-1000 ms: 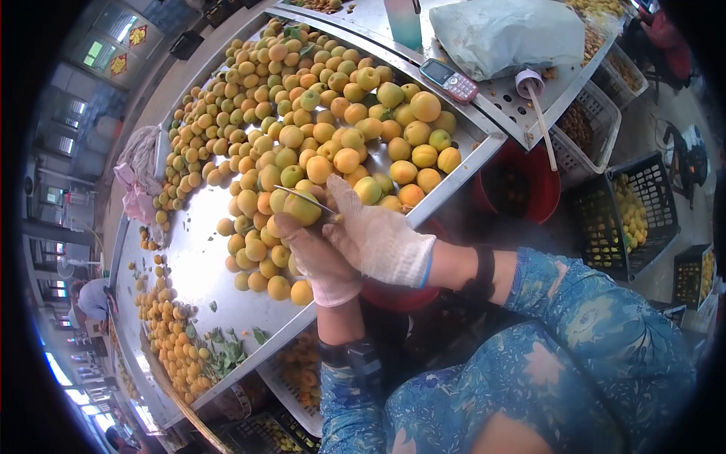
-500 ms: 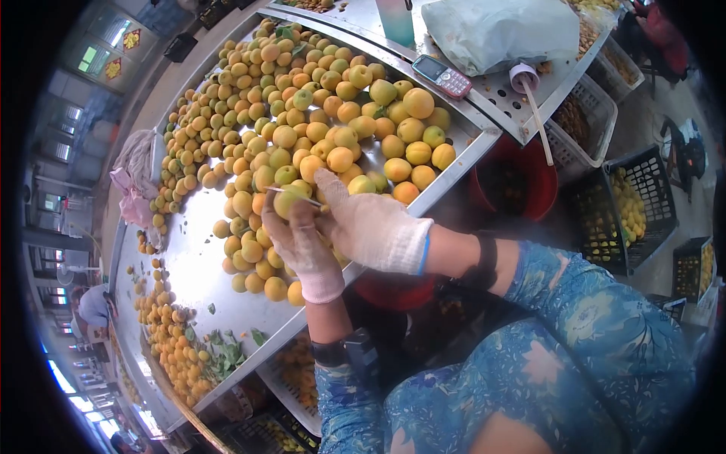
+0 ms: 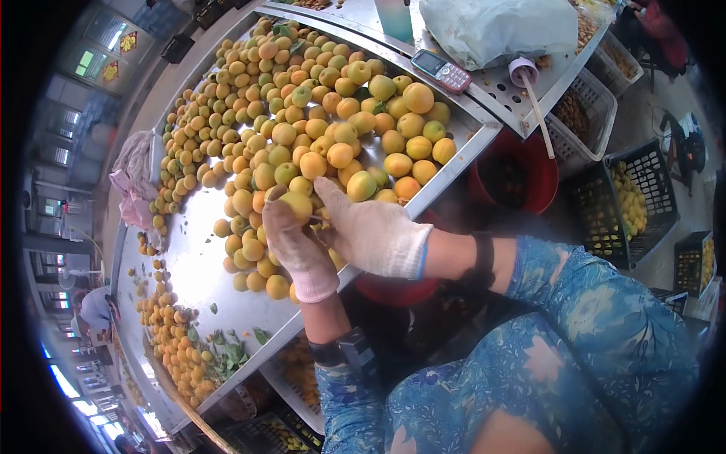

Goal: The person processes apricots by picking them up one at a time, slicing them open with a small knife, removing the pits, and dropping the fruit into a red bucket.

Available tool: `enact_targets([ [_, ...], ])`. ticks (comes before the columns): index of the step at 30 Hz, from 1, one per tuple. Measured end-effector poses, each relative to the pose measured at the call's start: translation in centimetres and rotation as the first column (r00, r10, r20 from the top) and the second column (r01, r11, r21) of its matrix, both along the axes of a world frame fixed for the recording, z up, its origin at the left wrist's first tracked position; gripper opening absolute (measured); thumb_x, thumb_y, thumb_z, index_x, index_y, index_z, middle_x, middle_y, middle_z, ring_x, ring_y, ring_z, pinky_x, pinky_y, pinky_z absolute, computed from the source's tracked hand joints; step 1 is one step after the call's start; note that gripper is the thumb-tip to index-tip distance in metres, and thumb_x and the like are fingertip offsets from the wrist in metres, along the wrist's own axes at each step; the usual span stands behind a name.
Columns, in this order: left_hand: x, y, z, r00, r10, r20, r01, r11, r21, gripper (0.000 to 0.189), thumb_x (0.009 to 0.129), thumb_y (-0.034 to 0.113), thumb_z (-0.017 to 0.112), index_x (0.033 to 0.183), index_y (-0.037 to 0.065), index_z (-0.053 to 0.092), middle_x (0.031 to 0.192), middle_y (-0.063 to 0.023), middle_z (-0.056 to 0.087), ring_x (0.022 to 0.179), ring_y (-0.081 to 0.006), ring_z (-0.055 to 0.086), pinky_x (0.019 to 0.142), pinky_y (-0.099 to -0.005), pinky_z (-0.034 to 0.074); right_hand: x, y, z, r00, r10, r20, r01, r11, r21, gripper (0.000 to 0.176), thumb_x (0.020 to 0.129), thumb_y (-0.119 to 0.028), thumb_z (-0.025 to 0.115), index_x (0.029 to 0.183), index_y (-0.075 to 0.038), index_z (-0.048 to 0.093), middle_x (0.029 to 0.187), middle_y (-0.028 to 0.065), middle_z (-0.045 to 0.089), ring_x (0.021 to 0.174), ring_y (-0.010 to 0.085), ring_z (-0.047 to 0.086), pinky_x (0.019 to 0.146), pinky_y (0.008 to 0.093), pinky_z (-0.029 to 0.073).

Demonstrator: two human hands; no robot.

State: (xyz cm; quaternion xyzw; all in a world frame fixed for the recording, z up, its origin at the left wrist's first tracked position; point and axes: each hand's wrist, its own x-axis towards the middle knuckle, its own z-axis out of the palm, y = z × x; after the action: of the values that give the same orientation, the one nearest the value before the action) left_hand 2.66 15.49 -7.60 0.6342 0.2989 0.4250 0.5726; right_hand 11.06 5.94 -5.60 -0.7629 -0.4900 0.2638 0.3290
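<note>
Held fruit (image 3: 296, 207) now bare where a blade crossed it, left hand (image 3: 293, 248) turned more upright

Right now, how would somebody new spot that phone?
Find the metal table heaped with yellow-orange fruit. Just past the fruit's upper-right end, beside the big whitish bag, lies a small reddish phone. Unlike its neighbours, it has a screen and buttons.

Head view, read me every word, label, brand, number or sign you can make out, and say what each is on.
No text can be read.
Phone: its screen and key markings are too small and blurred to read.
Red-and-yellow decorations, far upper left: too blurred to tell whether they bear writing.
</note>
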Motion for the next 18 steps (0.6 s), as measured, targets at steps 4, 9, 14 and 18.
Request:
enact_targets([
  [4,-1.2,0.1,0.0,1.000,0.017,-0.024,-0.022,0.975,-0.219,0.056,0.103,0.034,0.039,0.145,-0.002,0.026,0.148,-0.0157,0.032,0.135,-0.0246,0.034,0.113,-0.0362,0.027,-0.6,0.1,-0.1,0.998,0.038,0.050,-0.036,0.999,-0.038,0.067,0.092,-0.028,0.050,0.143,0.003,0.019,0.078,0.0212,0.067,0.073,0.0383,0.066,0.062,0.0482,0.052],
  [9,-1.0,1.2,-1.1,0.990,0.029,-0.140,-0.018,0.996,0.082,0.039,0.099,0.030,0.048,0.122,-0.001,0.046,0.125,-0.0135,0.050,0.110,-0.0223,0.050,0.091,-0.0322,0.041,0.0,0.1,0.1,0.997,0.026,0.076,-0.022,0.999,-0.046,0.070,0.090,-0.026,0.051,0.142,0.008,0.018,0.079,0.0211,0.067,0.073,0.0377,0.067,0.062,0.0478,0.052],
  [14,-1.2,2.0,0.1,0.937,0.057,-0.343,0.218,0.674,0.706,0.028,0.082,0.016,0.073,0.104,0.001,0.061,0.094,-0.0131,0.064,0.082,-0.0225,0.063,0.072,-0.0313,0.051,0.6,0.1,-0.2,1.000,0.018,0.026,-0.017,0.999,-0.028,0.068,0.090,-0.025,0.051,0.142,0.005,0.019,0.082,0.0222,0.067,0.077,0.0396,0.066,0.068,0.0484,0.052],
  [18,-1.3,1.1,0.7,0.923,-0.085,-0.376,0.188,0.950,0.247,0.033,0.079,0.019,0.076,0.103,0.000,0.062,0.091,-0.0120,0.065,0.080,-0.0239,0.063,0.073,-0.0311,0.051,1.4,-0.1,-0.6,0.993,-0.001,-0.121,0.009,0.998,0.064,0.047,0.087,-0.023,0.053,0.128,-0.002,0.042,0.086,0.0219,0.066,0.084,0.0394,0.065,0.075,0.0478,0.051],
])
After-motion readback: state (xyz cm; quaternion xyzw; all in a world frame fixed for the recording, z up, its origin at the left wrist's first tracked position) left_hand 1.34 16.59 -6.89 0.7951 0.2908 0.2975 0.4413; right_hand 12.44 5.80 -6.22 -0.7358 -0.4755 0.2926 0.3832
